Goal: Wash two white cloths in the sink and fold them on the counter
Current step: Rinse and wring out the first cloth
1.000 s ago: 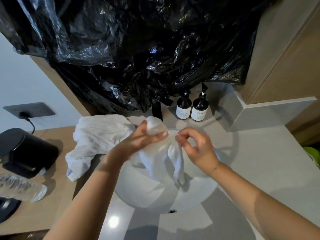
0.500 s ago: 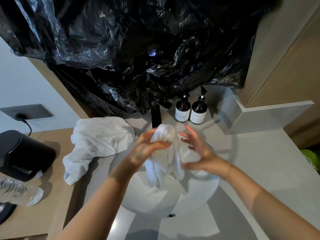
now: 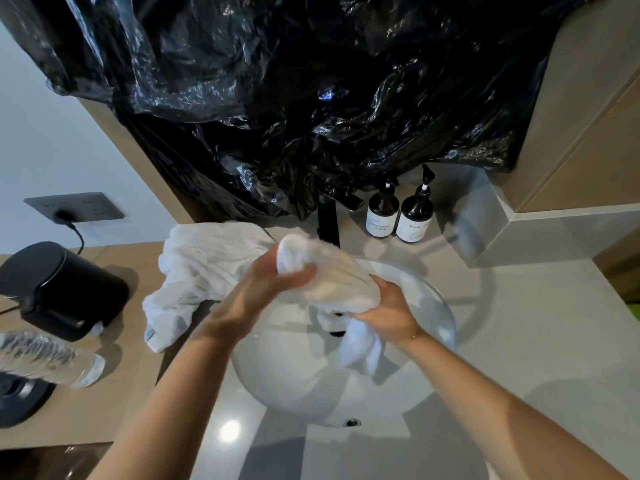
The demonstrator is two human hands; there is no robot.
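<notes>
Both hands, left and right, have fingers pressed around the cloth above the sink; hard wringing may splash the worktop.

Two white cloths, two pump bottles (both dark).

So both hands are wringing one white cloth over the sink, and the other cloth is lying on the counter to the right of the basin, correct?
Not quite. In the head view the other cloth lies left of the sink. Both hands, left and right, grip the one cloth over it.
</notes>
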